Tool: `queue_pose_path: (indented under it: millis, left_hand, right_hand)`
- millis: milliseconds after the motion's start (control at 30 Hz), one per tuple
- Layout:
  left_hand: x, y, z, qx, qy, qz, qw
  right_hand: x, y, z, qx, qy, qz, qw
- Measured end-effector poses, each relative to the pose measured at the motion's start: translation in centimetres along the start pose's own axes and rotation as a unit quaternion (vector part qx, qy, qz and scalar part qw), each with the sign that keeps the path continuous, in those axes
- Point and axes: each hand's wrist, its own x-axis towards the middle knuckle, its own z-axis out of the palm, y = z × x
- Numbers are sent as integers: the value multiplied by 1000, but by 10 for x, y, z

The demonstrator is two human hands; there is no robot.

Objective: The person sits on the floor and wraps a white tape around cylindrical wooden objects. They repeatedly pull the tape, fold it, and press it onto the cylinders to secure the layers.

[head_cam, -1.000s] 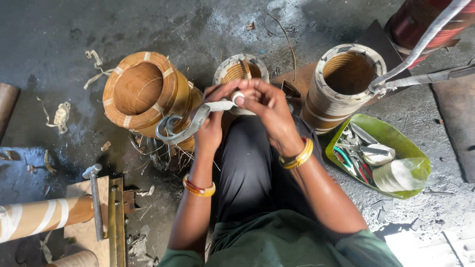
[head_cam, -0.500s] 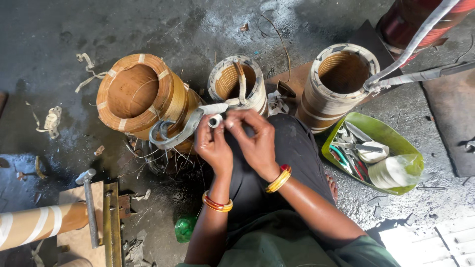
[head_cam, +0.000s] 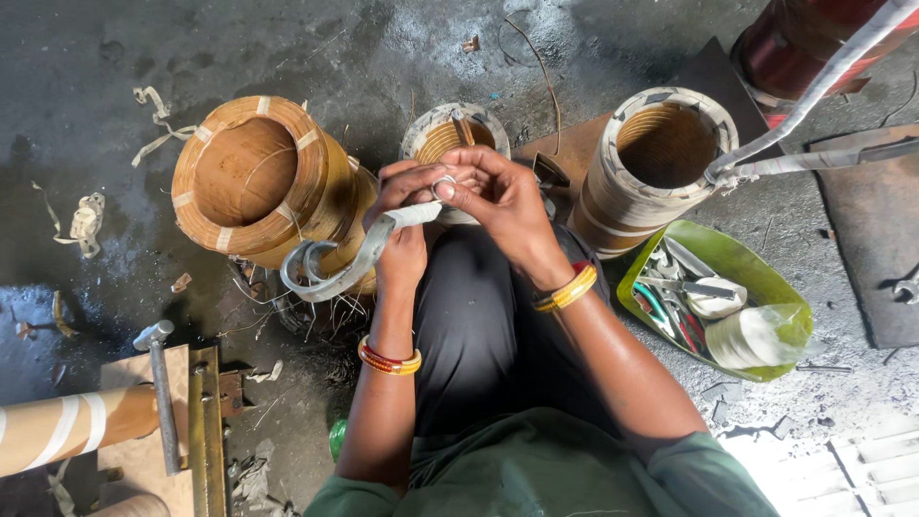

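Both hands, left hand (head_cam: 407, 196) and right hand (head_cam: 498, 196), pinch a small ring (head_cam: 443, 186) wrapped with grey tape (head_cam: 349, 263), a large coil (head_cam: 263, 182) just left of them.

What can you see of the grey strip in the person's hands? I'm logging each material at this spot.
The grey strip is a flat, pale band that looks like tape or insulated conductor. Its upper end is pinched between the left hand and right hand near a small ring-like end. From there it droops left and curls into a loop in front of the large wound coil, above the dark floor.
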Motion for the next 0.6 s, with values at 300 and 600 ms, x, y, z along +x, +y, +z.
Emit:
queue_pose_path:
  millis: [300, 600]
  left_hand:
    - [-76, -6, 20, 148, 130, 19, 980]
    - [-62, -36, 17, -103, 198, -124, 967]
  right_hand:
    - [-65, 32, 33, 13, 135, 6, 991]
    - [-44, 12, 47, -181, 170, -172, 953]
